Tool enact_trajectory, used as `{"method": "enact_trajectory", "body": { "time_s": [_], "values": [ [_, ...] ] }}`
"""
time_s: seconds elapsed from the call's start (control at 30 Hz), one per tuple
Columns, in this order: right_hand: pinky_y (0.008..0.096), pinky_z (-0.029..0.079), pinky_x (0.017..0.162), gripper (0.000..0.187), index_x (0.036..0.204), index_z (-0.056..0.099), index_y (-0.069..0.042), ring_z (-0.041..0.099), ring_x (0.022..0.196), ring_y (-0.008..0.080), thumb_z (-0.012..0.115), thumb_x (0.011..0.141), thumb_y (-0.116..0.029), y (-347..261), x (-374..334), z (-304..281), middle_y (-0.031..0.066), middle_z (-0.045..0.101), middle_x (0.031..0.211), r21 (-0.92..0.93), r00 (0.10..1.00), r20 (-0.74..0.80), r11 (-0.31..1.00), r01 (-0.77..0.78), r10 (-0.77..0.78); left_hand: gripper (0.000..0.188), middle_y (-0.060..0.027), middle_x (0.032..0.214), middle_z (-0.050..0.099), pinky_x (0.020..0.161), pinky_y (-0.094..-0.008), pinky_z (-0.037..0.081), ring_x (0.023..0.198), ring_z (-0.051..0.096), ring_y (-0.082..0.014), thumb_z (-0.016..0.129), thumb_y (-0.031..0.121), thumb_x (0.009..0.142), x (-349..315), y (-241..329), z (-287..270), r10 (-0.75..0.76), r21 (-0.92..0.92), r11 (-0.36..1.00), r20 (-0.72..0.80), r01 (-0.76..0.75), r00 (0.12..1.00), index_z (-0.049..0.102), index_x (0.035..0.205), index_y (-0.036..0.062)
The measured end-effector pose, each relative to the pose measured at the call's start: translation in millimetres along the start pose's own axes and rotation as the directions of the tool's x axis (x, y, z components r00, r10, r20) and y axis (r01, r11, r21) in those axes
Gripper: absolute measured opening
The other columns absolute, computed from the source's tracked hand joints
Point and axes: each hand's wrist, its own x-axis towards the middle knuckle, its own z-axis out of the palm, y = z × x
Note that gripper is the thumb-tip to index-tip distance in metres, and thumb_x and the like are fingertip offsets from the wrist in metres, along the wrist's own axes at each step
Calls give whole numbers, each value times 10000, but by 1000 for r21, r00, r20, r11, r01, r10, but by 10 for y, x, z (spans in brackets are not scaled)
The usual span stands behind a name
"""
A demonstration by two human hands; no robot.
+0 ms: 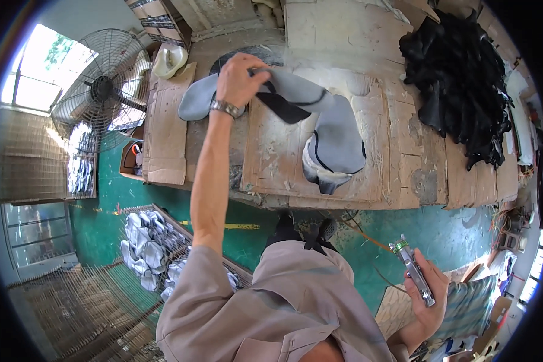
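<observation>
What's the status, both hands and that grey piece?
Left hand gripping grey shoe upper on cardboard-topped bench. Right hand holds metal spray gun, off bench. Nothing in between.

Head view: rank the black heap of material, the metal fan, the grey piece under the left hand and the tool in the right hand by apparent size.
1-2. black heap and metal fan: too alike to rank
3. grey piece
4. tool, though nearer the camera
</observation>
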Motion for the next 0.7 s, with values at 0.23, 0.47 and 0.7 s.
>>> {"method": "enact_trajectory", "body": {
  "time_s": [0.23,0.47,0.7],
  "values": [
    [334,510,735,546,1300,569,44,656,798,314,669,767,-20,-249,279,387,216,652,959,13,997,5,997,-78,78,244,-83,1077,663,916,-371,472,1049,609,-270,751,268,773,635,-991,-3,16,209,978,-115,8,993,764,983,145],
    [316,511,710,531,1294,575,44,659,775,277,667,774,-11,-406,441,657,187,655,924,-4,992,-31,992,-126,126,274,-59,1009,597,883,-424,442,990,561,-277,772,244,745,117,-1330,453,281,345,933,-512,-105,812,742,1006,165],
    [315,502,715,545,1279,594,25,652,759,292,690,742,22,-429,414,656,186,655,913,-7,990,-53,991,-132,131,298,-51,1143,536,961,-434,364,1128,492,-256,756,267,755,-957,-1880,1078,64,467,882,12,-63,998,727,1025,145]
  ]
}}
